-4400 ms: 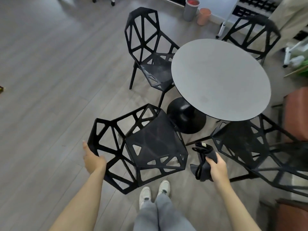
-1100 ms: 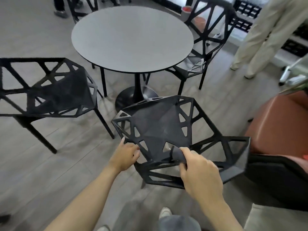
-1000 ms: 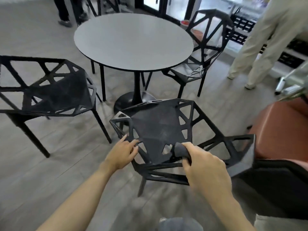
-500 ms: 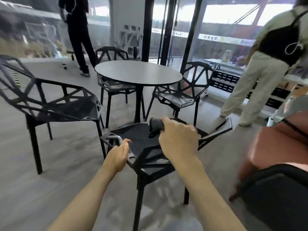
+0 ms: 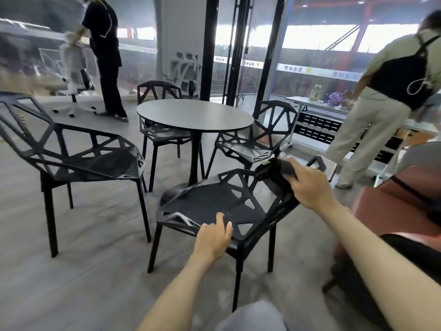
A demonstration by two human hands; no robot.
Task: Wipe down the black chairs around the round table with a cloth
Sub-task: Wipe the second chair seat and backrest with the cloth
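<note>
Cloth [image 5: 276, 172] (dark, bunched) sits pinched in our right hand [image 5: 307, 187] against the nearest chair [image 5: 214, 206], beside the round table [image 5: 194, 114]; our left hand [image 5: 212, 240] rests loosely spread on its seat edge.

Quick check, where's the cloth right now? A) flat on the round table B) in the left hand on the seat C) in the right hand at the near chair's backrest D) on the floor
C: the right hand grips the dark cloth against the near chair backrest frame.
</note>
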